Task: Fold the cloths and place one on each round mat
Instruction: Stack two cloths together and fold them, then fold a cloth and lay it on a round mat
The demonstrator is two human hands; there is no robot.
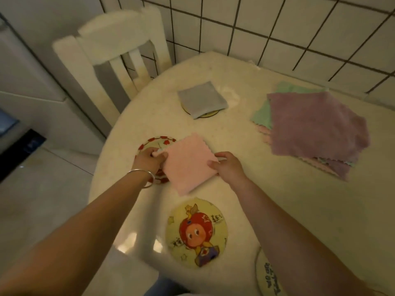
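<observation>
While both hands, left (pixel 149 160) and right (pixel 226 165), pinch the folded pink cloth (pixel 188 163), the red-rimmed mat (pixel 159 141) lies just left, under the left grip.

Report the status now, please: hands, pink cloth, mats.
Left hand and right hand both grip folded pink cloth, partly over red-rimmed mat. Grey cloth already on far mat. Cartoon mat bare. Nothing in the way.

White slatted chair (pixel 119 58) behind round cream table (pixel 277 189); white tiled wall (pixel 277 28), dark grout.
</observation>
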